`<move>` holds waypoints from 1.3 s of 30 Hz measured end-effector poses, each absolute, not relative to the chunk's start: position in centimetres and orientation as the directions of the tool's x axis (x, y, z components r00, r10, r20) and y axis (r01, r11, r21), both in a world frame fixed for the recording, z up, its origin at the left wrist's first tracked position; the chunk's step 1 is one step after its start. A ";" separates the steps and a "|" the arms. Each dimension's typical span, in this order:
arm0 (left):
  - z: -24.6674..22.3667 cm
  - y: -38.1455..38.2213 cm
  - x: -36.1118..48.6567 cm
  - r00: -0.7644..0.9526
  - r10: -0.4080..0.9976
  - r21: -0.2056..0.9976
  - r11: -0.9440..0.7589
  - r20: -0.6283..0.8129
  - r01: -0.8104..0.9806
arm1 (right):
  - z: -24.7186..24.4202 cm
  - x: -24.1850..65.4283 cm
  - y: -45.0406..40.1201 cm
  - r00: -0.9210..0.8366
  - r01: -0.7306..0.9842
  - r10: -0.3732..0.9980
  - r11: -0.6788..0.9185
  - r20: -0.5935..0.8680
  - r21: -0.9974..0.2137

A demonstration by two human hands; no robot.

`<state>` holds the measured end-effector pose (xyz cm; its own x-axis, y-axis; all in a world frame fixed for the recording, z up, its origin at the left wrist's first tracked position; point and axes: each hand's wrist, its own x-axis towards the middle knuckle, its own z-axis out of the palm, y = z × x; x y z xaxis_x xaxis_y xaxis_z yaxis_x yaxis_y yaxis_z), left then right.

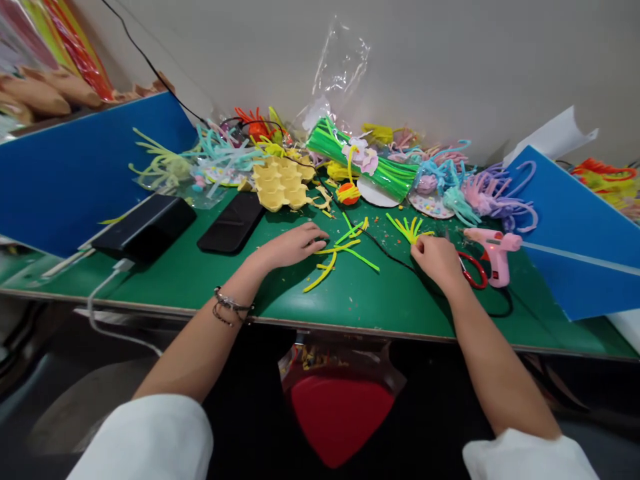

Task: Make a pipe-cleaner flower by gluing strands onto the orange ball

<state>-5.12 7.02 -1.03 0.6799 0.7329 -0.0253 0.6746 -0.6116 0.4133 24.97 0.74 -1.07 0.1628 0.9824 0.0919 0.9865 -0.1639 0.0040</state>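
Observation:
My right hand (437, 262) is closed on the base of a fan-shaped bundle of yellow and green stems (407, 229), just above the green table (380, 300). To the left, my left hand (295, 245) rests palm down with its fingertips at the end of a yellow stem (345, 247); whether it grips that stem cannot be made out. Loose yellow and green pieces (327, 272) lie between my hands. Red-handled scissors (474, 270) lie beside my right wrist, partly hidden.
A pink glue gun (496, 253) stands at the right. A black phone (231, 223), a black box (147, 227) and a yellow egg carton (281, 183) sit at the left. Bagged green stems (363, 160) lie behind. Blue panels (575, 233) flank the table.

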 end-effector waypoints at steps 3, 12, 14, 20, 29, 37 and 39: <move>-1.4 7.0 -5.0 0.681 0.730 0.412 -0.638 0.054 0.651 | -0.9 24.5 0.6 0.173 0.985 0.977 -0.175 0.127 0.009; -0.8 6.5 -5.4 0.708 0.706 0.474 -0.624 0.002 0.621 | -1.1 23.8 0.3 0.142 0.990 0.964 -0.137 0.226 -0.038; -0.8 6.6 -5.3 0.706 0.708 0.492 -0.605 -0.028 0.626 | -1.2 23.7 0.3 0.134 0.991 0.964 -0.126 0.230 -0.049; -1.0 6.6 -5.2 0.725 0.687 0.490 -0.614 -0.052 0.618 | -1.6 23.7 0.3 0.116 0.992 0.967 -0.102 0.227 -0.071; -1.1 6.6 -5.1 0.687 0.726 0.484 -0.611 0.029 0.626 | -1.5 23.2 0.1 0.104 0.993 0.963 -0.087 0.248 -0.079; -0.3 5.4 -4.0 0.553 0.828 0.833 -0.370 0.094 0.412 | -0.9 21.4 -1.0 0.005 0.903 0.964 0.110 0.266 -0.415; 0.0 4.5 -3.3 0.563 0.823 0.900 -0.301 0.079 0.314 | -0.8 20.5 -1.4 -0.057 0.691 0.984 0.161 0.170 -0.705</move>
<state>-3.27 4.53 -0.04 0.5627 0.8229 0.0785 0.3142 -0.3008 0.9005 20.49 -1.42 -0.84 -0.0568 0.9839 0.1696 0.6908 0.1614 -0.7048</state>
